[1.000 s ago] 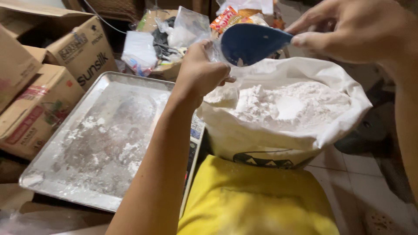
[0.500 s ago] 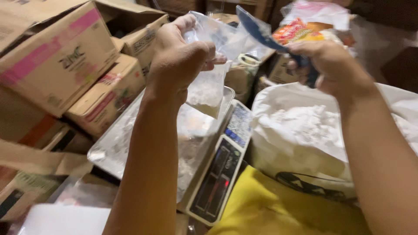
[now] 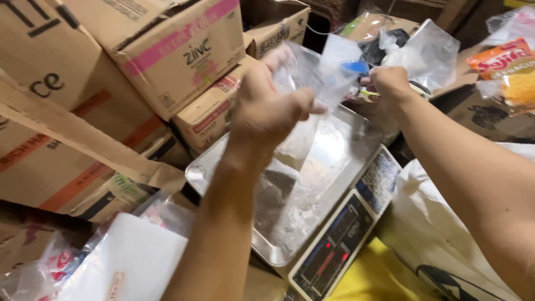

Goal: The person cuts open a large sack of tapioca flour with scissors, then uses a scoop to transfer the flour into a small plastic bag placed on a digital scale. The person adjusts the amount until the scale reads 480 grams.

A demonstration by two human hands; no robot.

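Observation:
My left hand (image 3: 267, 108) is closed on the mouth of a clear plastic bag (image 3: 312, 75), held up above the metal tray (image 3: 312, 184) of a digital scale (image 3: 334, 248). My right hand (image 3: 390, 83) grips a blue scoop (image 3: 355, 67), whose tip shows through the bag's film at its far side. Whether the scoop is inside the bag or behind it I cannot tell. The tray is dusted with white powder. A white sack (image 3: 440, 223) stands at the lower right, under my right forearm.
Stacked cardboard boxes (image 3: 167, 50) crowd the left and back, close to the tray. A pile of clear plastic bags (image 3: 122, 262) lies at the lower left. Orange snack packets (image 3: 504, 67) and crumpled plastic sit at the far right. A yellow surface (image 3: 379, 278) lies beneath the scale.
Both hands have moved from over the white sack to above the scale tray. The scoop has gone from being held high to meeting the bag. The view has swung left.

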